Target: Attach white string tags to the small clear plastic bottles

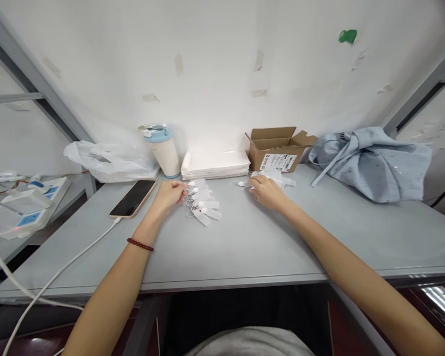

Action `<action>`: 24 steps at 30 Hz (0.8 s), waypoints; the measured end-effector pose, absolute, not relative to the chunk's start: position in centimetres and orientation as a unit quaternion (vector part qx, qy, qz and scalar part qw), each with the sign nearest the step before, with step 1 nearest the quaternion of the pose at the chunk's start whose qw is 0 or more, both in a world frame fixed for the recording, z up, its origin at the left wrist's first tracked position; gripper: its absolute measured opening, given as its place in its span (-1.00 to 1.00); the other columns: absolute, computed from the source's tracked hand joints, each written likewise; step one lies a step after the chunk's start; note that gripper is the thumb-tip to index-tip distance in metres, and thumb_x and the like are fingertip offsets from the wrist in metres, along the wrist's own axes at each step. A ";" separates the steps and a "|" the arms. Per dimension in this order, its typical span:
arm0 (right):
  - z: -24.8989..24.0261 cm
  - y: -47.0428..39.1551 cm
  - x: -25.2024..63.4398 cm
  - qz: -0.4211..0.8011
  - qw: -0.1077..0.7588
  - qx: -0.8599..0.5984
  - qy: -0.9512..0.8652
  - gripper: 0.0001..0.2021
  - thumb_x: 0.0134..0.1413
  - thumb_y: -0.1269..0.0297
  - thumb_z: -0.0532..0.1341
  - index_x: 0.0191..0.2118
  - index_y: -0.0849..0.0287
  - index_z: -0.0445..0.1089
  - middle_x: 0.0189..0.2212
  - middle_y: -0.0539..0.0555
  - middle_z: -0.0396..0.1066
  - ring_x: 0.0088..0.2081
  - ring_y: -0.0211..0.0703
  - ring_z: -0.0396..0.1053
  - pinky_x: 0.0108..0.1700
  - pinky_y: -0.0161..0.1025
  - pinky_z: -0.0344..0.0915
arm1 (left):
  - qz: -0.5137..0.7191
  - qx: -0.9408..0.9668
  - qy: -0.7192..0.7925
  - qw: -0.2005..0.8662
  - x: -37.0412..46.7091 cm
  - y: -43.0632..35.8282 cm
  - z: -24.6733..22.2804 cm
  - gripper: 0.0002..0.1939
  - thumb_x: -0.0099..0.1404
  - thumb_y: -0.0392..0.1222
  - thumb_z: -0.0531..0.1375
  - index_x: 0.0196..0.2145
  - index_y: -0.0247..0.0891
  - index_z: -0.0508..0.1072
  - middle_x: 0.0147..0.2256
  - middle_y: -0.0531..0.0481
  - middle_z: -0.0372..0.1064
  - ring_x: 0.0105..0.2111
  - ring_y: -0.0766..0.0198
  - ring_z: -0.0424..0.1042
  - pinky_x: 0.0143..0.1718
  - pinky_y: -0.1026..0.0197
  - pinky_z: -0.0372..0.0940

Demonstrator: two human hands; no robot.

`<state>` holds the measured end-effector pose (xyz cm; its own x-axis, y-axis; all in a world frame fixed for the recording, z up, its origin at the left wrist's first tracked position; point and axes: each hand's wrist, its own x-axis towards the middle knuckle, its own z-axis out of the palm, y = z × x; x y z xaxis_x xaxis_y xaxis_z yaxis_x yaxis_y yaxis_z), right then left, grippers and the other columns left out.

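Small white tags with thin string loops (203, 204) lie in an overlapping row on the grey desk, left of centre. My left hand (170, 193) is at the looped ends of this row, thumb and fingers pinched together at the upper tag (196, 183). A second loose pile of white tags (276, 177) lies in front of the cardboard box. Over its left part rests my right hand (267, 192), fingers bent and fingertips closed on a tag there. That hand partly hides the pile, and a looped tag (241, 183) sticks out to its left.
Behind the tags are a stack of white envelopes (217, 165), a blue-lidded cup (164, 153) and an open cardboard box (278, 153). A phone (134, 199) with a charging cable (76, 257) and a plastic bag (113, 160) lie left. A blue cloth bag (374, 165) sits right.
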<state>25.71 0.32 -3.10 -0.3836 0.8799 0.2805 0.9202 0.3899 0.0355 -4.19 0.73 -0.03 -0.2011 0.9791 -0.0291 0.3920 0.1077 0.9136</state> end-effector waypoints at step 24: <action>-4.0 0.3 24.8 -0.106 0.116 -0.566 -0.809 -0.76 0.16 0.43 0.07 -0.08 0.28 0.37 -0.07 0.33 0.30 -0.05 0.16 0.20 -0.10 0.01 0.08 | 0.359 0.584 0.707 0.175 -5.1 1.1 -0.2 -0.83 0.09 -0.15 0.13 -0.53 -0.27 0.42 -0.65 0.04 0.39 -0.67 0.24 0.35 -0.52 0.26 0.21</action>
